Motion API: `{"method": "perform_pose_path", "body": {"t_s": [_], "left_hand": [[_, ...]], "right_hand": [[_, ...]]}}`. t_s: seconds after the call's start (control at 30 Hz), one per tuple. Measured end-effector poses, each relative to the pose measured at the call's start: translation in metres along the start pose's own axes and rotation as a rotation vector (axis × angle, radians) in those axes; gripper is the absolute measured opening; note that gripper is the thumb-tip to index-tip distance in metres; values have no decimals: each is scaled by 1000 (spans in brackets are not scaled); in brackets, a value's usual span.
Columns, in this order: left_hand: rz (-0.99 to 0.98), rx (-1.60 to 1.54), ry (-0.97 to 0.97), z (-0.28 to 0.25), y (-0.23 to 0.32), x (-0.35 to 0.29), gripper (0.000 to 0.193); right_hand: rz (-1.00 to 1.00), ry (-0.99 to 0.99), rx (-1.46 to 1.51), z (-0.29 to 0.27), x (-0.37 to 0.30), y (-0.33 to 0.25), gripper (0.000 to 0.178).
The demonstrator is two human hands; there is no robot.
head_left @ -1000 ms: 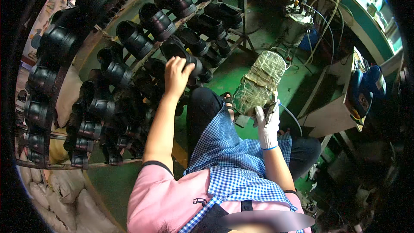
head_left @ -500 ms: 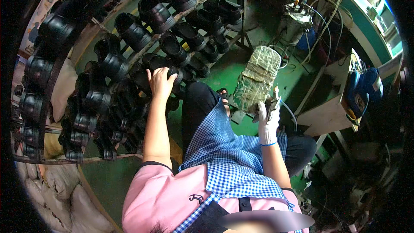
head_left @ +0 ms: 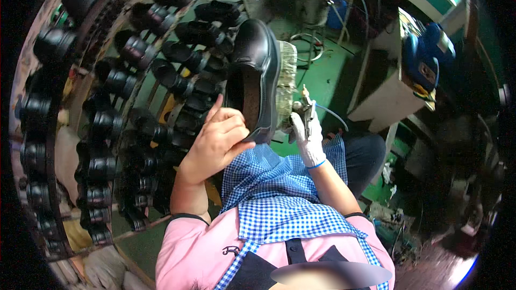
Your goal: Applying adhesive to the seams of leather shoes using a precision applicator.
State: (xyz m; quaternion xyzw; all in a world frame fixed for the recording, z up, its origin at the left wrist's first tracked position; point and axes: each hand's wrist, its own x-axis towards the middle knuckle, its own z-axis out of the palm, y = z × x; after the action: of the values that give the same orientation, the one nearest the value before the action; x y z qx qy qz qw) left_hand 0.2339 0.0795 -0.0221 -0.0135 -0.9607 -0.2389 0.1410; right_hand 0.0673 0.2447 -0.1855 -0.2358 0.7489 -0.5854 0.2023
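My bare left hand (head_left: 217, 139) grips a black leather shoe (head_left: 257, 48) by its heel end, fingers curled at the opening. Toe pointing away from me, the shoe is tilted so its inside shows. Behind it, partly hidden, stands a block-shaped pad (head_left: 287, 75) wrapped in yellowish, glossy, stringy material. My right hand (head_left: 309, 142), in a white knit glove with a blue cuff edge, is closed around a small metal spray gun (head_left: 308, 111) beside the pad. From the gun runs a light blue hose (head_left: 333, 115).
On the left, a metal rack (head_left: 67, 129) holds many black shoes in rows. A metal pressure pot (head_left: 312, 0) with hoses stands at the far side, by a blue container (head_left: 337, 13). Blue items (head_left: 430, 56) sit on a pale wooden box (head_left: 379, 91) at right.
My left hand has taken a shoe off the rack and brought it right, in front of the wrapped pad. My right hand still holds the spray gun. The whole view has shifted.
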Motion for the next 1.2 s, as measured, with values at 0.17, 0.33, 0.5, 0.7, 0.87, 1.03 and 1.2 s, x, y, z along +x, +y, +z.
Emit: {"method": "perform_pose_path", "body": {"t_s": [0.17,0.33,0.5,0.7,0.87,1.03,1.2], "left_hand": [[35,30,-122,29,-10,18,26],[16,138,47,25,15,20,42],[93,214,-152,11,24,25,52],[224,426,-255,7,25,42,46],[293,495,-353,6,32,58,41],[287,454,-353,9,27,59,41],[272,447,-349,10,27,60,35]], "right_hand": [[-412,191,-249,-7,0,29,46],[-201,42,-337,-9,-4,11,37],[-59,-218,-189,-10,-15,17,31],[63,-36,293,-53,-48,-25,26],[55,-193,303,-73,-66,-39,23],[-146,-118,242,-68,-67,-34,16],[-152,-127,202,-68,-65,-37,16]]}}
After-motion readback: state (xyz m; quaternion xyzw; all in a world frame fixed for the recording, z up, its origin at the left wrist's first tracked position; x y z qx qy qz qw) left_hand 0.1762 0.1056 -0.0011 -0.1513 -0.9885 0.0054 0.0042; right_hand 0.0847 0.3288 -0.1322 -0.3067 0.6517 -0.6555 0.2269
